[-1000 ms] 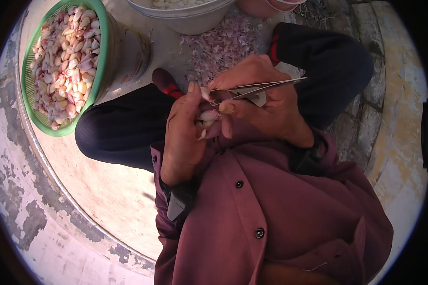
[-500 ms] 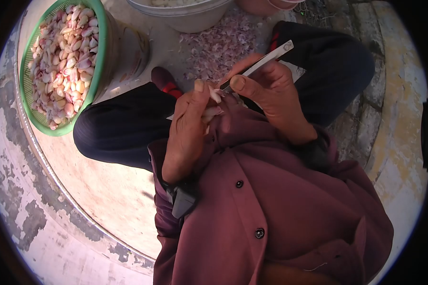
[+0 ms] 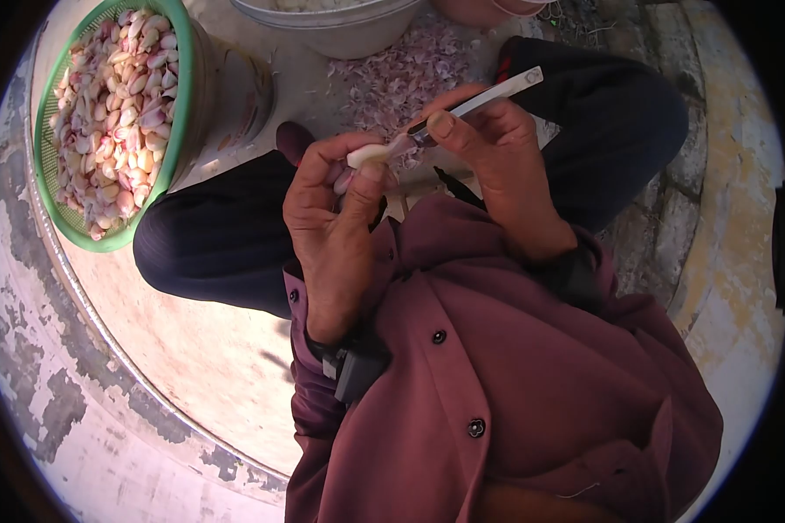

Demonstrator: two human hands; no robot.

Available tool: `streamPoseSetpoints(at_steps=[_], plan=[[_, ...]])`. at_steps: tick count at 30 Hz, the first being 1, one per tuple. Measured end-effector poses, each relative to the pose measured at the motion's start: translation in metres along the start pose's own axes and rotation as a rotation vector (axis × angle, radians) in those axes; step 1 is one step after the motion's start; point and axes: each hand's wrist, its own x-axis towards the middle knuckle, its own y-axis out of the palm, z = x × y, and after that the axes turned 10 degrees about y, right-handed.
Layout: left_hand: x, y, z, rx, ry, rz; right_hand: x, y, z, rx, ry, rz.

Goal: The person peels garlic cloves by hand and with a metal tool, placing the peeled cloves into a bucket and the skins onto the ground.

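Note:
My left hand [image 3: 331, 222] pinches a pale garlic clove [image 3: 368, 155] between thumb and fingertips, held up in front of my chest. My right hand [image 3: 497, 174] grips a small knife [image 3: 475, 103] with a light handle that points up and right. The blade tip touches the clove's right end, where a strip of pinkish skin hangs. Both hands sit above my dark-trousered knees and maroon shirt.
A green basket [image 3: 183, 105] full of unpeeled garlic cloves stands at the upper left on a large round tray [image 3: 78, 288]. A metal bowl [image 3: 340, 30] sits at the top, with a heap of purple garlic skins [image 3: 401, 78] on the ground below it.
My left hand has turned and lifted, bringing one clove up between its fingertips. The knife has swung from flat to tilted, its tip now at the clove's end.

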Motion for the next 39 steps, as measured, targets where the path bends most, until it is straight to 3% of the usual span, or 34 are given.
streamPoseSetpoints(at_steps=[3,5,7,9,11,13,15,16,18,22,24,25,27,33,39], plan=[[0.0,0.0,-0.003,0.118,-0.007,-0.033,0.012,-0.025,-0.017,-0.15,-0.036,-0.147],[0.001,-0.006,0.006,0.302,0.123,0.01,0.008,-0.027,-0.014,-0.174,-0.012,-0.142],[0.002,-0.005,0.007,0.342,0.112,0.025,0.003,-0.022,-0.004,-0.198,0.009,-0.143],[0.003,-0.003,0.009,0.378,0.105,0.047,-0.003,-0.009,0.007,-0.276,-0.059,0.012],[0.004,-0.002,0.01,0.673,0.261,0.111,-0.009,0.004,0.015,-0.352,-0.089,0.034],[0.003,0.002,0.006,0.769,0.312,0.128,-0.009,0.01,0.02,-0.426,-0.119,0.061],[0.002,0.005,0.001,0.863,0.363,0.14,-0.007,0.011,0.023,-0.725,-0.309,0.046],[0.003,0.006,-0.002,0.906,0.405,0.15,-0.006,0.011,0.026,-0.725,-0.308,0.048],[0.002,0.008,-0.005,0.949,0.443,0.161,-0.006,0.01,0.029,-0.942,-0.512,0.055],[0.003,0.006,-0.003,0.95,0.495,0.222,-0.008,0.01,0.023,-0.822,-0.334,0.019],[0.002,0.005,-0.002,0.93,0.537,0.252,-0.008,0.007,0.017,-0.494,-0.186,0.007],[0.001,0.005,-0.001,0.884,0.494,0.223,-0.008,0.005,0.015,-0.494,-0.184,0.006],[0.0,0.006,0.002,0.836,0.452,0.194,-0.005,0.0,0.012,-0.213,-0.003,0.031],[-0.002,0.004,-0.006,0.381,0.148,0.074,0.011,-0.029,-0.021,-0.395,0.009,-0.186],[0.003,0.002,-0.001,0.298,0.11,0.116,-0.003,-0.01,0.006,-0.102,0.073,0.015]])
